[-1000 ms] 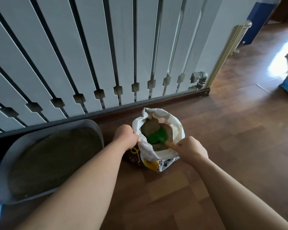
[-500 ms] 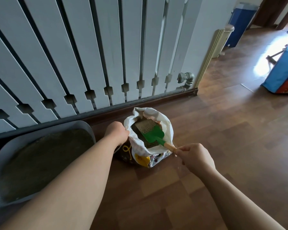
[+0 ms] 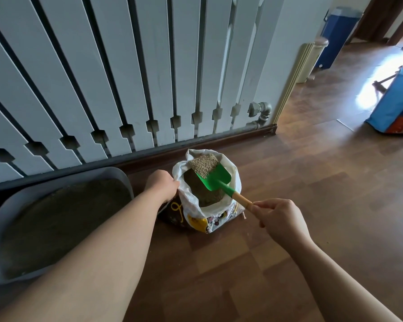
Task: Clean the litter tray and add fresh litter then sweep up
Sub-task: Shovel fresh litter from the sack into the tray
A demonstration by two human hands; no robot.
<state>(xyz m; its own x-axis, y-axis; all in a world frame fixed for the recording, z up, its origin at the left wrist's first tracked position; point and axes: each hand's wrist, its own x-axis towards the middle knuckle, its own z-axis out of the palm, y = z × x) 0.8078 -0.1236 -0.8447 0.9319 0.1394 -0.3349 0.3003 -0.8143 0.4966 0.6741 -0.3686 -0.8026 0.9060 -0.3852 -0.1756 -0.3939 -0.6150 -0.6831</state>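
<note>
Fresh litter seems to be going in: the grey litter tray (image 3: pixel 116 175) lies left of the open litter bag (image 3: pixel 191 206), whose rim the left grip (image 3: pixel 162 187) clasps. The right grip (image 3: pixel 282 217) pinches the handle of the green shovel (image 3: pixel 216 180), loaded above the bag; next, it likely needs carrying level to the tray.

The scoop (image 3: pixel 219 180) has a glossy green blade and a bare, pale wooden handle (image 3: pixel 241 199). Litter (image 3: pixel 204 164) on it is coarse, matt grain. The litter bag (image 3: pixel 192 206) is thin, white, crinkled plastic, the litter tray (image 3: pixel 0 219) matt grey plastic, the floor (image 3: pixel 312 182) smooth wood with a soft sheen.
</note>
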